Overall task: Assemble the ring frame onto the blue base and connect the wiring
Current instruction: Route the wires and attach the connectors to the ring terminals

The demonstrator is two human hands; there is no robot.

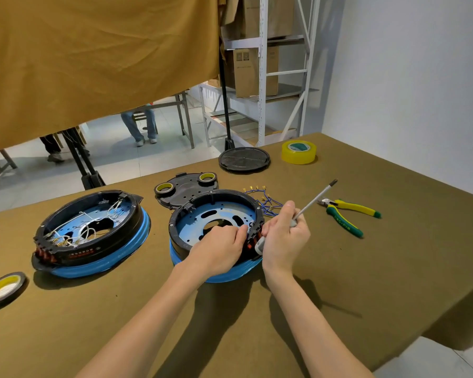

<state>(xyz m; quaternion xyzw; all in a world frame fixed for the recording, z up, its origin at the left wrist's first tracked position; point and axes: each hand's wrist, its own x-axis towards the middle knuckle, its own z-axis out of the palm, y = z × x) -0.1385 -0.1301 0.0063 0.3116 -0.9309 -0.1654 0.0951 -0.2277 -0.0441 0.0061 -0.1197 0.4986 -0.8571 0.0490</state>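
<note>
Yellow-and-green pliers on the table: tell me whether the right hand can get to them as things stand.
Probably yes, but not freely: the yellow-and-green pliers lie unobstructed just right of the right hand, whose fingers grip a grey-handled screwdriver that must be set down first.

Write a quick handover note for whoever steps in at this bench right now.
Left hand: pinching something small at the black ring, near its terminal block.
Right hand: gripping a screwdriver, tip pointing up and away.
Done: ring sits on the blue base.
Left: no wires in this unit yet; loose blue wires lie behind it. The wired unit at left can serve as a model.
</note>
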